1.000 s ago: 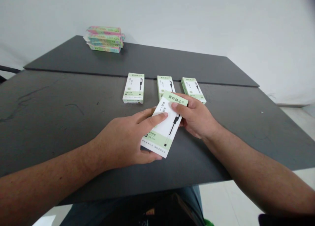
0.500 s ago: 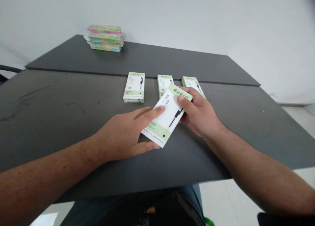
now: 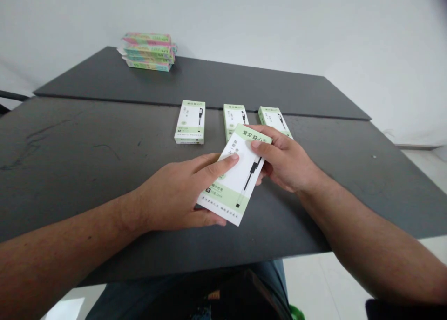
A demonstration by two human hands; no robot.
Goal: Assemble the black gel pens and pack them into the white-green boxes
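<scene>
I hold a flat white and pale green box (image 3: 235,178) with a black pen printed on it, tilted above the dark table (image 3: 87,162). My left hand (image 3: 178,194) grips its lower left end, thumb under the bottom edge and forefinger on its face. My right hand (image 3: 284,159) grips its upper right end with fingers curled over the top. Behind it, three like boxes lie flat in a row: a left box (image 3: 190,122), a middle box (image 3: 233,117) partly hidden by the held one, and a right box (image 3: 274,117) just beyond my right knuckles.
A stack of several pink and green boxes (image 3: 148,51) sits at the far left of the rear table (image 3: 244,87). A seam divides the two tables. The near edge runs above my lap, with pale floor (image 3: 314,283) to the right.
The held box has come back a little toward me and down, its tilt a bit steeper. Both hands kept their grip. The three boxes on the table did not move.
</scene>
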